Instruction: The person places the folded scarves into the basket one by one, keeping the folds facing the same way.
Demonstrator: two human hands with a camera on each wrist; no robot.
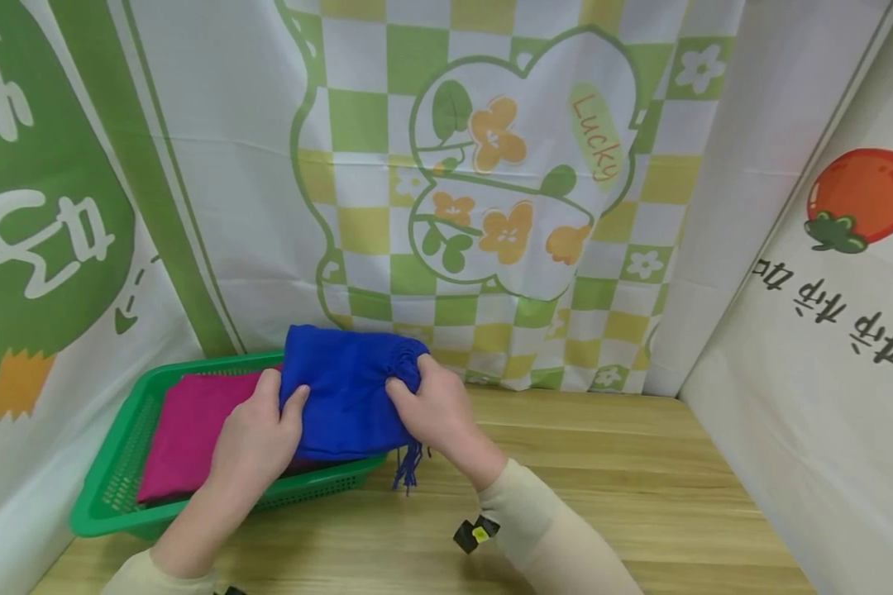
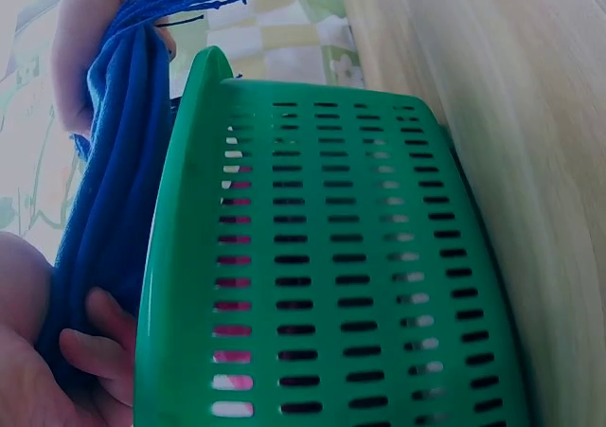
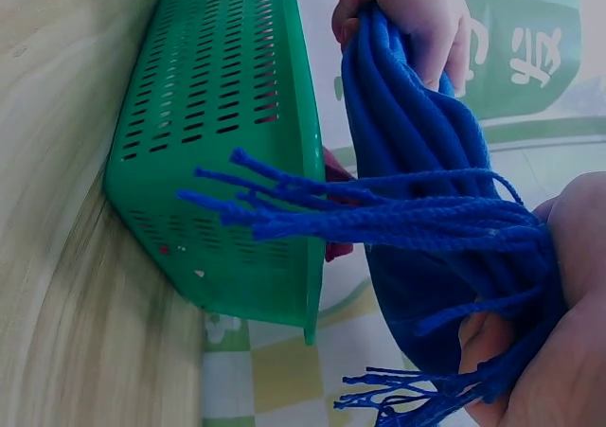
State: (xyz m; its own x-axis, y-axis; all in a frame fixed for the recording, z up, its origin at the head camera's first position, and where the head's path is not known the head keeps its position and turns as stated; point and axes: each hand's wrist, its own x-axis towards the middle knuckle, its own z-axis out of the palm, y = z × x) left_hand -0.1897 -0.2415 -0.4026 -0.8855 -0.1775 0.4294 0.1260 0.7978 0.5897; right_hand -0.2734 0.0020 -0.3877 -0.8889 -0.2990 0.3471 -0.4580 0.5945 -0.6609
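A folded blue scarf (image 1: 346,392) with tasselled ends is held up between both hands, over the right part of a green plastic basket (image 1: 104,487). My left hand (image 1: 256,430) grips its left edge, thumb on top and fingers beneath. On the right, my right hand (image 1: 439,405) pinches the gathered, fringed end. Tassels (image 3: 369,204) hang from that end in the right wrist view. Inside the basket lies a folded magenta cloth (image 1: 197,421), partly covered by the scarf and the left hand. The layered folds of the scarf (image 2: 118,181) show in the left wrist view.
The basket stands on a wooden table (image 1: 603,479), at its left side near the printed curtain (image 1: 372,207) at the back. White printed sheets (image 1: 811,413) close off the left and right sides. A small black clip (image 1: 467,537) sits by the right cuff.
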